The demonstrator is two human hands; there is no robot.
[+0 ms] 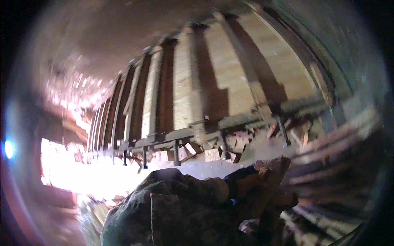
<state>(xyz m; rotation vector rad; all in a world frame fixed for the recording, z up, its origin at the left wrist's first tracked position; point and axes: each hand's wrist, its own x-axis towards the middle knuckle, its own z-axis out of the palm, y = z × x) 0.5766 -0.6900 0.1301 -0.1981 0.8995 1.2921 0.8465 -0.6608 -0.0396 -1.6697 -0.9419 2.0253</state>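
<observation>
My left arm, in a camouflage sleeve, reaches across the lower middle of the view. At the end of its cuff, my left hand is dark and partly hidden, and seems closed around a rough piece of wood. More brown wood-like shapes lie below and beside that piece, too dark to separate. My right hand does not show clearly anywhere. Beyond the arm stands a long wooden rack of upright battens over pale boards, with dark metal bolts along its lower edge.
Wood offcuts lie scattered below the rack. Smeared by motion, stacked lengths of wood stand at the right. Bright light floods a doorway-like opening at the left. A brown floor stretches past the rack's far side.
</observation>
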